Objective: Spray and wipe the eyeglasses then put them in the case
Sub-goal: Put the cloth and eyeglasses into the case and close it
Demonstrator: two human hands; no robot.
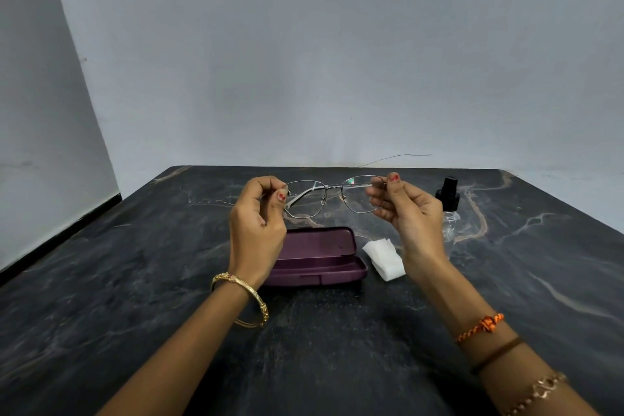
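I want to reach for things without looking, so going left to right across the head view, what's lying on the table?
Case → wipe → spray bottle. The glasses aren't on the table: the left hand and right hand hold them up above the case.

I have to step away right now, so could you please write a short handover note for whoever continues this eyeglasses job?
Left hand: pinches one end of the eyeglasses.
Right hand: pinches the other end; the glasses are held up over the table, lenses facing the person.
Case: open, lying on the table below the glasses, nothing visible inside.
White cloth: beside the case, on its right.
Spray bottle: standing further right, behind the right hand.
Done: whether spraying or wiping has happened cannot be told.
Left: check the lenses, spray and wipe if needed, then lay the glasses in the case.
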